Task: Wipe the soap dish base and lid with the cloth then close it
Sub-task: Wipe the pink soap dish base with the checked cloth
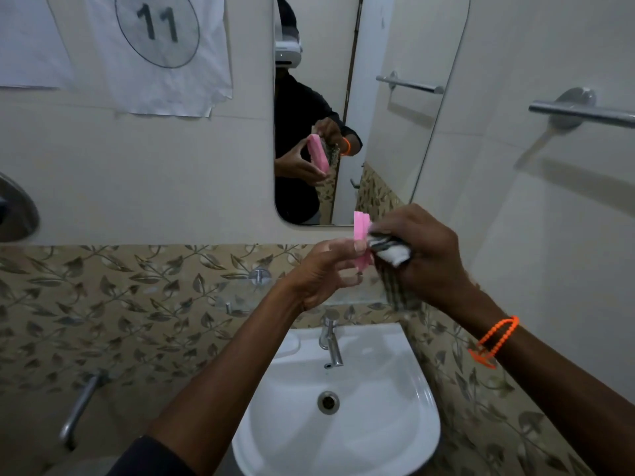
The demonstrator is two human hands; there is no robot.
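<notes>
A pink soap dish stands on edge in the air above the sink, seen from its thin side. My left hand grips it from the left, thumb on its near face. My right hand holds a bunched striped grey and white cloth and presses it against the right side of the dish. The cloth's tail hangs down below that hand. Whether base and lid are joined or apart cannot be told from here. The mirror repeats the dish and both hands.
A white basin with a chrome tap sits directly below my hands. A mirror hangs ahead. A towel bar is on the right wall, a glass shelf behind my left wrist, a pipe lever at lower left.
</notes>
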